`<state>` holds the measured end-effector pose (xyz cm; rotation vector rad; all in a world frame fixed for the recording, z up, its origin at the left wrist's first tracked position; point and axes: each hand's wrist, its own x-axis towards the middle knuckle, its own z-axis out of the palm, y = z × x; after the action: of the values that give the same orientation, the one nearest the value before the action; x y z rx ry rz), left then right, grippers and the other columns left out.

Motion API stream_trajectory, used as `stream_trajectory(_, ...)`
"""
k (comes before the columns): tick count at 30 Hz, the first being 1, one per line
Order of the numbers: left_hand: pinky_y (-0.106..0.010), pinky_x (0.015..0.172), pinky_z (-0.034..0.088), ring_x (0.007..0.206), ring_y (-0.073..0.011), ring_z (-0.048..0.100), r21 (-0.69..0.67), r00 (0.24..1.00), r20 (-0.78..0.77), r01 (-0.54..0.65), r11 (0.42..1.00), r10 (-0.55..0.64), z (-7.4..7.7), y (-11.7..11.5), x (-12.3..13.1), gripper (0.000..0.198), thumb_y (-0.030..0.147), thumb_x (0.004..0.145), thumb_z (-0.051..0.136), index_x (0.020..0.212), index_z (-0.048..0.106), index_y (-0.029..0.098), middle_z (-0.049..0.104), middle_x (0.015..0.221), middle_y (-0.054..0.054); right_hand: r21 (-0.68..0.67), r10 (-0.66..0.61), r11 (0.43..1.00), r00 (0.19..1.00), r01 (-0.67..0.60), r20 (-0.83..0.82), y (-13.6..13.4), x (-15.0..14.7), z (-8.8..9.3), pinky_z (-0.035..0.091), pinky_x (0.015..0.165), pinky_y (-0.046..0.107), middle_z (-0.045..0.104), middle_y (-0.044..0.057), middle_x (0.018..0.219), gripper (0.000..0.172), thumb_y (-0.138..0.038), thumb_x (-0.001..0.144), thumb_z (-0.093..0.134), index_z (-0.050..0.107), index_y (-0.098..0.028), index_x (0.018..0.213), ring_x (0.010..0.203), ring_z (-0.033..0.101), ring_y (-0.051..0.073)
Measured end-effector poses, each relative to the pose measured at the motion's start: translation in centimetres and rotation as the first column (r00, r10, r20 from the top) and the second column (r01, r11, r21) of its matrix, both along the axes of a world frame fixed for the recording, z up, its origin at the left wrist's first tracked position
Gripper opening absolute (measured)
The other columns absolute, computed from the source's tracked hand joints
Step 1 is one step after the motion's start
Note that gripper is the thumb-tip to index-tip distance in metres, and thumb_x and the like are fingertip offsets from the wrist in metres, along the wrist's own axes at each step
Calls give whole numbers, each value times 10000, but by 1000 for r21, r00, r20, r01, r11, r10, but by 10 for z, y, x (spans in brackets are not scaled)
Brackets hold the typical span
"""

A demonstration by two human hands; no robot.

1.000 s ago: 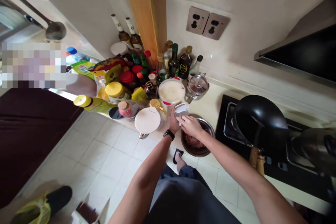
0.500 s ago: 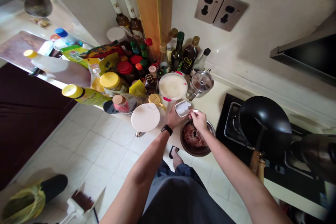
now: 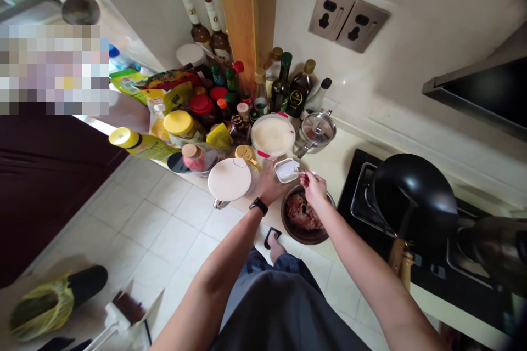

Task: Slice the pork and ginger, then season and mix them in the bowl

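Observation:
My left hand (image 3: 270, 182) grips the side of a small white square container (image 3: 285, 169) at the counter's front edge. My right hand (image 3: 314, 186) pinches a small white spoon (image 3: 297, 174) whose bowl reaches into that container. Just below my right hand stands a steel bowl (image 3: 293, 228) with pink minced meat (image 3: 303, 213) in it. A black watch is on my left wrist.
A round white tub (image 3: 272, 135), a lidded steel pot (image 3: 317, 129), a white round lid (image 3: 229, 179) and several sauce bottles and jars (image 3: 230, 93) crowd the counter's left. A black wok (image 3: 414, 197) sits on the stove at right. Tiled floor lies below.
My right hand lifted off the container's top and now holds a small white spoon dipped into it. The container stands open in my left hand.

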<state>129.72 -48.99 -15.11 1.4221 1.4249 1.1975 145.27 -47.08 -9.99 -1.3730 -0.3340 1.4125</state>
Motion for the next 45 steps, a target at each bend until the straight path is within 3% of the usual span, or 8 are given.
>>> stream_trajectory(6,-503,977,498,1227,-302,545,-135,988,11,-152,979,155,-15,-58,-6,675,263,753,733,1357,439,198,523,1350,-152,-41,-39,999,997,36,-73,-3,8,8,492,472,140,685,-8,636,161,-227,646,818,677,-167,697,550,600,67)
stream_trajectory(10,-467,954,516,1170,-263,574,-187,989,1,-143,972,146,-16,-93,-14,563,189,754,669,1286,488,211,562,1280,-124,-51,-66,997,993,61,-93,-19,21,21,500,477,121,698,-3,671,157,-213,652,825,693,-166,725,574,610,63)
stream_trajectory(20,-441,939,534,1072,-224,625,-255,1000,-23,-10,967,5,-8,-122,-30,451,149,739,617,1180,538,201,579,1234,-108,42,-123,992,986,119,111,-117,68,45,510,506,213,681,6,671,293,-384,667,849,717,-158,798,578,610,103)
stream_trajectory(24,-426,910,554,1037,-211,640,-250,999,-35,27,968,-37,-3,-127,-25,415,144,749,615,1156,556,205,591,1207,-98,79,-26,997,907,-8,420,-152,65,35,525,579,280,693,17,669,365,-514,738,770,741,-164,836,584,624,144)
stream_trajectory(28,-405,877,570,994,-203,648,-237,996,-56,58,970,-73,0,-131,-21,364,144,767,613,1125,576,201,606,1174,-101,120,121,955,723,-272,680,-173,67,33,560,676,328,743,52,845,306,-470,849,676,773,-213,982,659,665,174)
stream_trajectory(35,-386,836,583,948,-189,652,-253,990,-76,93,963,-116,-2,-137,-18,305,111,774,579,1067,598,195,613,1133,-95,155,169,838,518,-523,838,-185,74,43,548,896,370,750,56,1026,233,-362,882,640,773,-294,1061,925,696,216)
stream_trajectory(39,-383,837,583,944,-192,655,-261,989,-69,105,960,-127,-6,-139,-18,299,100,777,571,1059,604,192,624,1115,-98,131,169,887,575,-444,800,-190,80,43,565,809,361,749,59,996,248,-406,877,644,772,-276,1046,810,698,202)
stream_trajectory(45,-381,830,579,895,-173,660,-280,994,-37,90,956,-104,-9,-145,-16,283,114,799,561,1070,595,190,613,1109,-97,144,-43,989,859,-36,511,-163,66,41,539,674,306,714,37,760,335,-510,814,698,743,-190,902,655,638,168)
